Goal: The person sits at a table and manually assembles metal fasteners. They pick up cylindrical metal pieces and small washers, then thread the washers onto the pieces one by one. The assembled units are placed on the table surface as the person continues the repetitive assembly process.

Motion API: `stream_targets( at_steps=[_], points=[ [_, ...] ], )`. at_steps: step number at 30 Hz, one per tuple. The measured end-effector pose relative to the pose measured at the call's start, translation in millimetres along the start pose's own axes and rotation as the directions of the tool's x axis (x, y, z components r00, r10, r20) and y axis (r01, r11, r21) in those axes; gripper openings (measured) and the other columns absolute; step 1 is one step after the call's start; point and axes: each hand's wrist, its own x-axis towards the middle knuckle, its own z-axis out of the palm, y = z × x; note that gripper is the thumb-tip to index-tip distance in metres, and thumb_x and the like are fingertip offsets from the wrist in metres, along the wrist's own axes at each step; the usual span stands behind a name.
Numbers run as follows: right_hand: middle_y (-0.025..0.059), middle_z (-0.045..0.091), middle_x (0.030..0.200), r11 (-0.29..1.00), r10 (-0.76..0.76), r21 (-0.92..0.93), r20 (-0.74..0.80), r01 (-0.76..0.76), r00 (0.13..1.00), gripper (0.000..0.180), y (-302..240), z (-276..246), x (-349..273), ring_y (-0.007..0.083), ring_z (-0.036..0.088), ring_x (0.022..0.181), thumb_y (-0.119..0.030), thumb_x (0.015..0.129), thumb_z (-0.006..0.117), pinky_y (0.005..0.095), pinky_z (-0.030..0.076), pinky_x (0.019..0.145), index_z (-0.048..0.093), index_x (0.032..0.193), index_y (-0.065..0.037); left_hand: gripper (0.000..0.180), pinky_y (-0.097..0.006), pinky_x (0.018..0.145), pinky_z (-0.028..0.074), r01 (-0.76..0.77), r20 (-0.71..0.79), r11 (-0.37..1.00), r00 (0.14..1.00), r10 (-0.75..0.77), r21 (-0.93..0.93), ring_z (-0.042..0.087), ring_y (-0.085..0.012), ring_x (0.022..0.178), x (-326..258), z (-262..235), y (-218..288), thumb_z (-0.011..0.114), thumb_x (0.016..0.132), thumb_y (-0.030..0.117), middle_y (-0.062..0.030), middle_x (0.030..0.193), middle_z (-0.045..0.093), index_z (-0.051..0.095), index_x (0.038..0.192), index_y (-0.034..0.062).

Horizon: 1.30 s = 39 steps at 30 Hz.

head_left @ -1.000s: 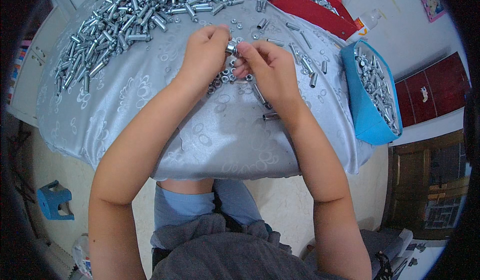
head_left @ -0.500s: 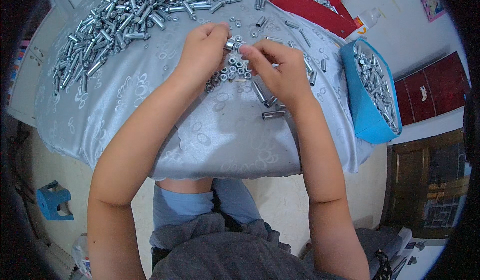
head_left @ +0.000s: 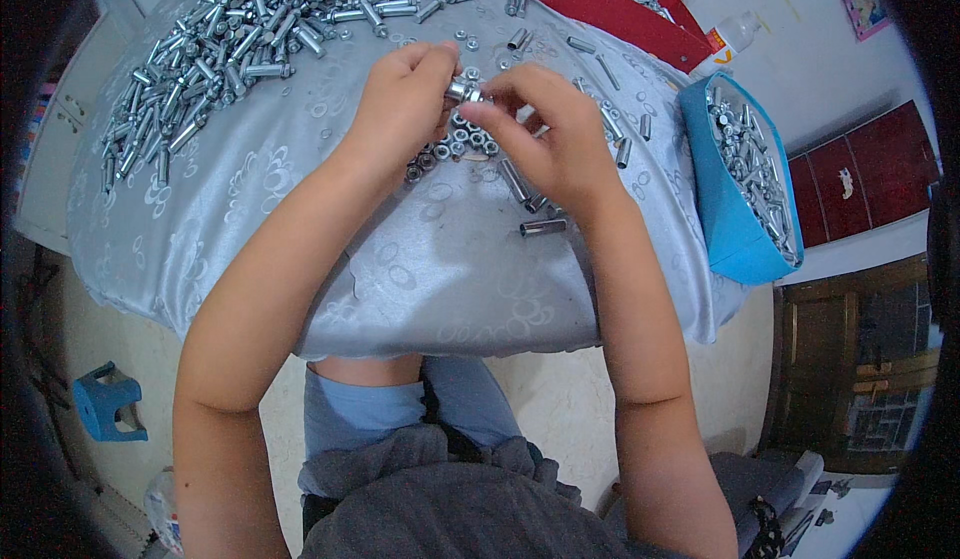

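Head view: over the cloth-covered tabletop (head_left: 425,259), with left hand (head_left: 405,89) clamped around and right hand (head_left: 550,124) pinching the right end of a silvery metal fitting (head_left: 462,91) near loose nuts (head_left: 458,146), best to brace at left, align straight, and work lightly at right.

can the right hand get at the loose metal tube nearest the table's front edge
Probably yes: nothing lies on that metal tube, though the right hand is busy at the small fastener held in the left hand.
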Motion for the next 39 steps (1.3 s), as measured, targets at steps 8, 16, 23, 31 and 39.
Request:
stream_targets(
  at_steps=[8,16,23,31,39],
  points=[
    [0.0095,0.052,0.069,1.000,0.002,0.026,0.013,-0.002,1.000,0.020,-5,3,1,0.0242,0.050,0.056,-0.018,0.075,0.062,0.0311,0.042,0.054,0.054,0.086,-0.003,0.026,-0.020,0.040,0.027,0.001,-0.002,0.999,1.000,-0.001,0.053,0.037,-0.0058,0.046,-4,1,0,0.049,0.083,0.034,0.0028,0.056,0.042,0.052,0.075,0.0093],
    [0.0127,0.050,0.060,0.983,0.140,0.113,0.031,-0.143,0.990,0.023,-10,7,2,0.0274,0.050,0.054,-0.024,0.077,0.060,0.0348,0.040,0.051,0.052,0.077,-0.002,0.027,-0.020,0.040,0.028,0.005,0.001,0.994,1.000,-0.005,0.109,0.039,-0.0063,0.047,3,-2,-6,0.049,0.083,0.035,0.0024,0.058,0.044,0.052,0.075,0.0090],
    [0.0116,0.052,0.065,0.994,0.095,0.057,-0.045,-0.092,0.994,0.026,-10,8,2,0.0263,0.050,0.053,-0.029,0.079,0.057,0.0333,0.040,0.052,0.054,0.081,-0.003,0.027,-0.021,0.040,0.029,0.017,-0.061,0.997,0.998,-0.013,0.073,0.039,-0.0061,0.047,4,-1,-7,0.049,0.083,0.035,0.0030,0.060,0.045,0.053,0.076,0.0094],
    [0.0140,0.053,0.072,0.978,0.211,-0.001,0.004,-0.211,0.977,0.026,-17,5,1,0.0268,0.052,0.062,-0.027,0.080,0.055,0.0342,0.042,0.056,0.055,0.087,-0.003,0.026,-0.020,0.041,0.029,-0.007,0.010,0.998,1.000,0.006,0.061,0.039,-0.0047,0.050,2,0,-5,0.049,0.082,0.036,0.0041,0.061,0.044,0.054,0.078,0.0104],
    [0.0131,0.050,0.061,0.963,0.160,0.207,0.080,-0.173,0.984,0.029,-14,14,1,0.0238,0.049,0.051,-0.029,0.086,0.046,0.0336,0.040,0.052,0.052,0.078,-0.002,0.027,-0.020,0.043,0.030,-0.074,0.053,0.992,0.996,0.069,0.107,0.039,-0.0048,0.051,7,-4,-9,0.047,0.085,0.033,0.0037,0.061,0.043,0.051,0.075,0.0084]
  ],
)
